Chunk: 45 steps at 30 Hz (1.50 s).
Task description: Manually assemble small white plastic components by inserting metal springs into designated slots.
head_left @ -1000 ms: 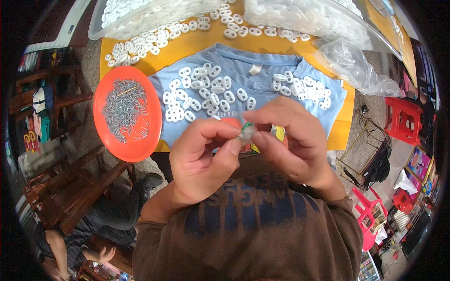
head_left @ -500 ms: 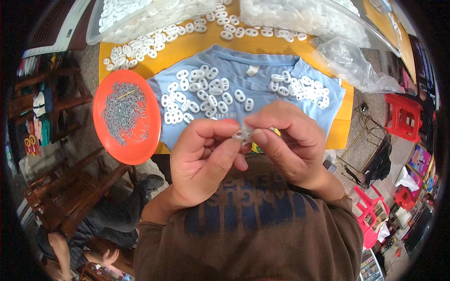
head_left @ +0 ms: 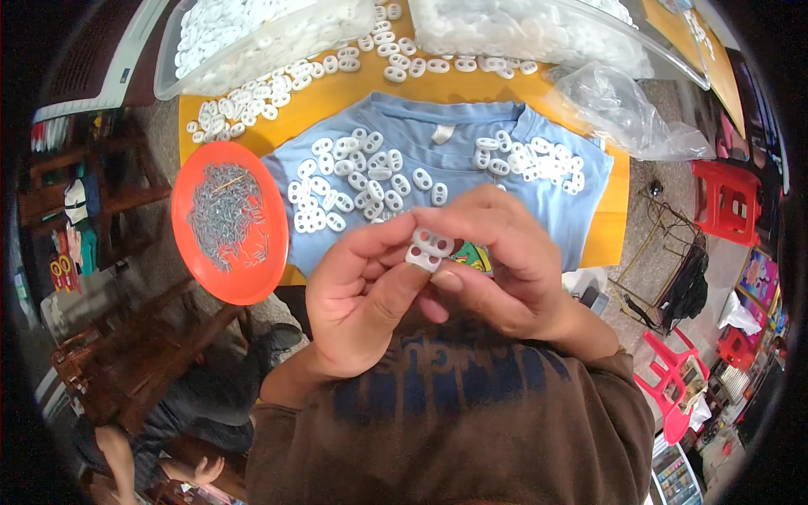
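Between both hands, in front of my chest, sits a white two-hole plastic cord lock (head_left: 431,247), its two pieces one above the other with holes in each. My left hand (head_left: 358,295) pinches its lower part between thumb and fingers. From the other side my right hand (head_left: 513,265) closes on it, index finger at the top and thumb by the bottom edge. Beyond the hands, many loose white two-hole pieces (head_left: 376,172) lie on a light blue T-shirt (head_left: 551,219). Left of the shirt, an orange plate (head_left: 236,290) holds a heap of small grey metal springs (head_left: 220,210).
Two clear plastic bins (head_left: 278,55) full of white pieces stand at the table's far side, more pieces scattered before them. A crumpled clear bag (head_left: 623,114) lies at the far right of the yellow table (head_left: 608,240). Red stools (head_left: 728,202) stand rightward; another person's hand (head_left: 209,471) shows lower left.
The cord lock has turned so its holes show, and its two pieces are now seen stacked. My right fingers have shifted a little around it. The view has moved slightly.
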Each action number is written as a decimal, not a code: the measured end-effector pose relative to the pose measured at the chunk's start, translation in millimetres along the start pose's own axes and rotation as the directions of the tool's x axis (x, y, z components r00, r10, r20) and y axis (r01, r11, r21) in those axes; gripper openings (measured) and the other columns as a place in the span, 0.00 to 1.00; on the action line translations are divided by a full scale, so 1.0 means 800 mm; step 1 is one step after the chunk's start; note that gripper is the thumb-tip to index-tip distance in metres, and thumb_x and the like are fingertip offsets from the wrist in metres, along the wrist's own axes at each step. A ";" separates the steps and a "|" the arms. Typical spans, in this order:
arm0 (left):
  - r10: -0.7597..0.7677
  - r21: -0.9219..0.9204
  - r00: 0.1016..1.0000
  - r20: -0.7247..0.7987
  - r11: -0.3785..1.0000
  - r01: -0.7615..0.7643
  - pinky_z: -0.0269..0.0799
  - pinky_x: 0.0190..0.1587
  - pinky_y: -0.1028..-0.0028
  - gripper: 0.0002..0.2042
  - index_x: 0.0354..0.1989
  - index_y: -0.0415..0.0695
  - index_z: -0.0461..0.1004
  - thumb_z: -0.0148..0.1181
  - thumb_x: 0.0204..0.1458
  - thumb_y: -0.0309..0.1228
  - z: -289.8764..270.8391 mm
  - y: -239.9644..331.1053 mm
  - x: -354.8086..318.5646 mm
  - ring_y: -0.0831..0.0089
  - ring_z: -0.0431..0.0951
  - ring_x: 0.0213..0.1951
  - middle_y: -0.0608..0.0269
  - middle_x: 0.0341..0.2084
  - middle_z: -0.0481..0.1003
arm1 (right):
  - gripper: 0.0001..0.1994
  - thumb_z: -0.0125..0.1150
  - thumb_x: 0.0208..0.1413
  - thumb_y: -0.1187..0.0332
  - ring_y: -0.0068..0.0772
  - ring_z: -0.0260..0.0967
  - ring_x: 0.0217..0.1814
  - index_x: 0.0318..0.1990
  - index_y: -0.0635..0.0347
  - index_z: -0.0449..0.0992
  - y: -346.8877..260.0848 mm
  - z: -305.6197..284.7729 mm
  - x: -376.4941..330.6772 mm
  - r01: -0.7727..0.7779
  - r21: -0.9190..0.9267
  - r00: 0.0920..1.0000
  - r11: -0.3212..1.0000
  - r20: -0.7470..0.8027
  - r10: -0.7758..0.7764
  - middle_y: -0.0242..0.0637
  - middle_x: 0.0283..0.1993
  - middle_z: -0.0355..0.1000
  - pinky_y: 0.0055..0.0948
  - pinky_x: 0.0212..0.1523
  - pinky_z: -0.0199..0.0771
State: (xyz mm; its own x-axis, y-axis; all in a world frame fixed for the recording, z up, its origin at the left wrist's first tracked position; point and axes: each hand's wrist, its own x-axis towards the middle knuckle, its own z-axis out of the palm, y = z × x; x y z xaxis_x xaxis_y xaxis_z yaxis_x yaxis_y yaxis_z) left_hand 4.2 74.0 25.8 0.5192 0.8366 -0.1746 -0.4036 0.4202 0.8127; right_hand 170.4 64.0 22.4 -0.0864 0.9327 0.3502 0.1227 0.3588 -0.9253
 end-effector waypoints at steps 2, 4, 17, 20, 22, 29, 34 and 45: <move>0.025 -0.013 1.000 0.004 1.000 -0.025 0.74 0.31 0.77 0.17 0.52 0.38 0.57 0.47 0.54 0.23 0.002 -0.002 -0.003 0.71 0.74 0.34 0.49 0.40 0.70 | 0.17 0.56 0.47 0.74 0.34 0.64 0.34 0.46 0.66 0.68 0.001 0.000 -0.003 0.026 -0.017 0.999 1.000 0.029 -0.025 0.38 0.35 0.68 0.29 0.36 0.62; 0.062 -0.017 0.998 0.022 0.998 -0.061 0.74 0.31 0.76 0.17 0.51 0.38 0.57 0.48 0.54 0.24 0.002 -0.006 -0.004 0.71 0.74 0.33 0.49 0.40 0.70 | 0.17 0.57 0.46 0.73 0.37 0.64 0.34 0.45 0.65 0.67 -0.001 0.000 -0.001 0.040 -0.015 0.998 0.999 0.041 -0.039 0.39 0.35 0.68 0.30 0.34 0.63; 0.097 0.005 0.989 0.107 0.995 -0.098 0.73 0.30 0.76 0.12 0.45 0.39 0.58 0.48 0.54 0.25 0.004 -0.008 -0.005 0.72 0.74 0.28 0.52 0.34 0.70 | 0.14 0.52 0.51 0.67 0.41 0.62 0.34 0.44 0.64 0.65 0.007 0.008 -0.004 0.142 0.035 0.990 0.989 0.002 -0.142 0.42 0.33 0.64 0.34 0.36 0.63; 0.091 -0.046 0.991 0.101 0.995 -0.086 0.73 0.30 0.76 0.12 0.45 0.39 0.58 0.48 0.54 0.24 0.008 -0.004 -0.005 0.72 0.74 0.27 0.51 0.34 0.71 | 0.13 0.52 0.51 0.69 0.39 0.63 0.32 0.42 0.66 0.66 0.010 0.004 -0.001 0.204 -0.034 0.979 0.978 0.004 -0.204 0.42 0.32 0.64 0.32 0.32 0.64; 0.073 0.005 0.992 0.105 0.997 -0.074 0.73 0.29 0.76 0.12 0.45 0.39 0.58 0.48 0.53 0.23 0.005 -0.004 -0.005 0.72 0.74 0.27 0.51 0.34 0.71 | 0.12 0.52 0.51 0.70 0.38 0.64 0.31 0.42 0.67 0.67 0.006 0.004 0.002 0.206 -0.033 0.978 0.978 -0.008 -0.206 0.42 0.31 0.64 0.30 0.31 0.64; 0.056 0.025 0.997 0.056 0.998 -0.058 0.73 0.28 0.77 0.12 0.45 0.39 0.58 0.49 0.52 0.22 0.005 -0.002 -0.005 0.72 0.74 0.27 0.51 0.33 0.71 | 0.13 0.53 0.49 0.74 0.35 0.65 0.30 0.43 0.69 0.70 -0.002 -0.003 0.003 0.158 -0.028 0.988 0.987 0.003 -0.158 0.42 0.32 0.66 0.28 0.30 0.66; 0.084 0.018 0.996 0.013 0.996 -0.084 0.73 0.27 0.78 0.13 0.44 0.39 0.58 0.50 0.51 0.20 0.007 -0.002 -0.001 0.73 0.74 0.26 0.50 0.33 0.71 | 0.13 0.52 0.50 0.75 0.35 0.66 0.31 0.44 0.68 0.70 -0.004 -0.008 0.001 0.072 0.048 0.997 0.996 0.010 -0.073 0.42 0.32 0.68 0.27 0.31 0.66; 0.118 0.091 0.992 -0.038 0.989 -0.114 0.73 0.28 0.80 0.16 0.45 0.39 0.56 0.51 0.48 0.16 0.013 -0.003 -0.002 0.75 0.74 0.30 0.52 0.34 0.70 | 0.13 0.54 0.46 0.79 0.33 0.67 0.29 0.42 0.67 0.72 -0.004 -0.003 0.000 0.068 0.026 0.997 0.997 -0.040 -0.067 0.41 0.30 0.70 0.25 0.27 0.67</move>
State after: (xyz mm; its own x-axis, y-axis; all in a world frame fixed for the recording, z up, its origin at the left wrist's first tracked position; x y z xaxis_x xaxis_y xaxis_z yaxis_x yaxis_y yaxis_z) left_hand 12.3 68.2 29.8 0.4392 0.8929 -0.0988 -0.3900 0.2886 0.8744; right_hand 172.4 63.2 25.8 -0.0553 0.9072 0.4169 0.0905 0.4204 -0.9028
